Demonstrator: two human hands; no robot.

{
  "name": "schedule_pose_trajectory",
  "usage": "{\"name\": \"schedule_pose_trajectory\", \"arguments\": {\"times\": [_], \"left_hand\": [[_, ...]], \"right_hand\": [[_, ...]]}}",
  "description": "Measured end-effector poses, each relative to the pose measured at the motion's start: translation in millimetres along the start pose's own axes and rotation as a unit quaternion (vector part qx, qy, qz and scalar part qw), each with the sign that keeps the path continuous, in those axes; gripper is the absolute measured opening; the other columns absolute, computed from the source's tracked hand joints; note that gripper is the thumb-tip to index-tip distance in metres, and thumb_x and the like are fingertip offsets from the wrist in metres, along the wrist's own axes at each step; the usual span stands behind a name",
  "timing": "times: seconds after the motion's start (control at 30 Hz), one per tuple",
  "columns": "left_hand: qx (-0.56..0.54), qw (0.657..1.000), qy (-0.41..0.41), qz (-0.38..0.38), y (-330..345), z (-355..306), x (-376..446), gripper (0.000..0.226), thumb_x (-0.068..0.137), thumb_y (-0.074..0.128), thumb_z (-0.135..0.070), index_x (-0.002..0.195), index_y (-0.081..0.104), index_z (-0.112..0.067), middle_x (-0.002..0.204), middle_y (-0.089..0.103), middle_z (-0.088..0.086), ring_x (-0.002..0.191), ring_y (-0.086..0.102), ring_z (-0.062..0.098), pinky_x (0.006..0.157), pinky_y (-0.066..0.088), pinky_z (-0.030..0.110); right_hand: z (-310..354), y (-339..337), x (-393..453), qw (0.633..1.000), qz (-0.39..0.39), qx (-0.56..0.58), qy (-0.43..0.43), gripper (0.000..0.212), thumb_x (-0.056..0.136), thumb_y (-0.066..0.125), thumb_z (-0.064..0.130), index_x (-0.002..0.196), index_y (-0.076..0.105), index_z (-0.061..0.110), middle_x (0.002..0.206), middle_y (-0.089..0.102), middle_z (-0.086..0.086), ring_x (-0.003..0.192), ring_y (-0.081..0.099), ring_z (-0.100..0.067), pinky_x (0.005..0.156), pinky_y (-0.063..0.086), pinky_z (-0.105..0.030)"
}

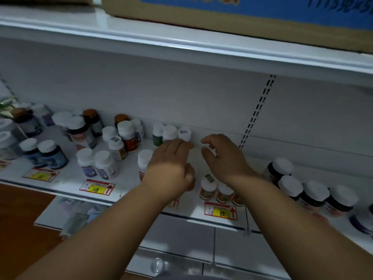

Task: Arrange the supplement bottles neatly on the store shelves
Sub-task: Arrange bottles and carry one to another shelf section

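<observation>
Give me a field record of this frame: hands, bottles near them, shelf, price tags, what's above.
left hand: fingers straight, reaching toward the back row, holding nothing visible
right hand: fingers loosely curled, holding nothing visible
back row: three white-capped bottles against the back panel, just beyond the left fingertips
front bottles: orange-labelled, white caps, under the right wrist
shelf: white, bottles in loose groups
price tags: 118 tag, 88 tag on the front edge
above: cardboard box on the upper shelf

Bare shelf (220,142) gap btwn white-cap trio (170,132) & dark bottles (310,190).
</observation>
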State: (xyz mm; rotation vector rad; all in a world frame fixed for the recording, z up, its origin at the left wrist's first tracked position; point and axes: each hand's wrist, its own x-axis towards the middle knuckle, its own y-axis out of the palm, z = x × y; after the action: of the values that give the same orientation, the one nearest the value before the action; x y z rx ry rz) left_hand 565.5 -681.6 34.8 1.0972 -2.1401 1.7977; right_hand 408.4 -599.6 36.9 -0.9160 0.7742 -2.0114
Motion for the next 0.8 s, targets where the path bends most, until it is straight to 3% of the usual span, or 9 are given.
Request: {"name": "schedule_pose_trajectory", "arguments": {"times": [0.1, 0.2, 0.3, 0.47, 0.57, 0.67, 0.8], "left_hand": [[0.007, 1.0, -0.018, -0.009, -22.9, 40.6, 6.0, 0.041, 0.067, 0.063, -0.011, 0.106, 0.066, 0.001, 0.099, 0.064, 0.02, 0.089, 0.06, 0.039, 0.078, 0.048, 0.041], [-0.009, 0.998, -0.057, 0.031, -34.4, 77.0, 12.5, 0.047, 0.074, 0.056, -0.019, 0.117, 0.062, -0.002, 0.112, 0.061, 0.019, 0.103, 0.056, 0.039, 0.088, 0.043, 0.041], [-0.046, 0.993, -0.059, 0.092, -35.5, 108.2, 11.6, 0.049, 0.082, 0.054, -0.023, 0.13, 0.053, -0.012, 0.126, 0.053, 0.01, 0.116, 0.045, 0.031, 0.095, 0.036, 0.037], [-0.065, 0.978, -0.024, 0.195, -29.3, 143.4, 0.6, 0.058, 0.084, 0.06, -0.025, 0.139, 0.042, -0.02, 0.135, 0.042, 0.002, 0.123, 0.037, 0.021, 0.1, 0.032, 0.032], [-0.087, 0.965, -0.019, 0.245, -23.9, 152.1, -5.0, 0.064, 0.084, 0.06, -0.035, 0.142, 0.035, -0.024, 0.139, 0.037, -0.003, 0.125, 0.035, 0.019, 0.101, 0.034, 0.032], [-0.109, 0.961, -0.03, 0.254, -18.5, 157.9, -7.2, 0.07, 0.086, 0.061, -0.04, 0.145, 0.027, -0.025, 0.141, 0.036, -0.002, 0.126, 0.037, 0.021, 0.103, 0.035, 0.036], [-0.118, 0.959, -0.039, 0.256, -13.8, 161.1, -11.7, 0.065, 0.085, 0.062, -0.038, 0.141, 0.03, -0.028, 0.135, 0.041, 0.0, 0.119, 0.046, 0.025, 0.096, 0.042, 0.041]], "right_hand": [[21.8, 26.7, 51.8, 0.998, 0.058, -0.024, -0.011, 0.036, 0.094, 0.056, 0.029, 0.128, 0.055, 0.018, 0.124, 0.054, -0.008, 0.11, 0.054, -0.02, 0.084, 0.035, -0.022], [34.1, 55.3, 102.2, 0.986, 0.145, -0.079, 0.021, 0.046, 0.092, 0.061, 0.03, 0.135, 0.049, 0.018, 0.129, 0.048, -0.013, 0.112, 0.053, -0.027, 0.087, 0.042, -0.031], [35.6, 80.6, 129.7, 0.971, 0.196, -0.134, 0.029, 0.044, 0.087, 0.064, 0.025, 0.128, 0.05, 0.015, 0.123, 0.048, -0.014, 0.102, 0.054, -0.029, 0.075, 0.04, -0.031], [32.3, 97.5, 134.0, 0.969, 0.171, -0.17, 0.063, 0.042, 0.085, 0.065, 0.027, 0.122, 0.047, 0.018, 0.115, 0.04, -0.013, 0.087, 0.053, -0.029, 0.071, 0.043, -0.033], [35.6, 96.5, 133.5, 0.968, 0.185, -0.157, 0.064, 0.042, 0.085, 0.067, 0.024, 0.12, 0.045, 0.014, 0.113, 0.047, -0.013, 0.087, 0.049, -0.024, 0.071, 0.04, -0.032], [44.2, 92.9, 128.0, 0.973, 0.178, -0.134, 0.057, 0.04, 0.082, 0.07, 0.022, 0.114, 0.049, 0.011, 0.108, 0.056, -0.011, 0.089, 0.051, -0.023, 0.068, 0.039, -0.032], [56.9, 92.8, 116.8, 0.979, 0.164, -0.105, 0.06, 0.042, 0.079, 0.074, 0.032, 0.109, 0.049, 0.019, 0.102, 0.056, -0.002, 0.09, 0.053, -0.021, 0.061, 0.034, -0.027]]}}
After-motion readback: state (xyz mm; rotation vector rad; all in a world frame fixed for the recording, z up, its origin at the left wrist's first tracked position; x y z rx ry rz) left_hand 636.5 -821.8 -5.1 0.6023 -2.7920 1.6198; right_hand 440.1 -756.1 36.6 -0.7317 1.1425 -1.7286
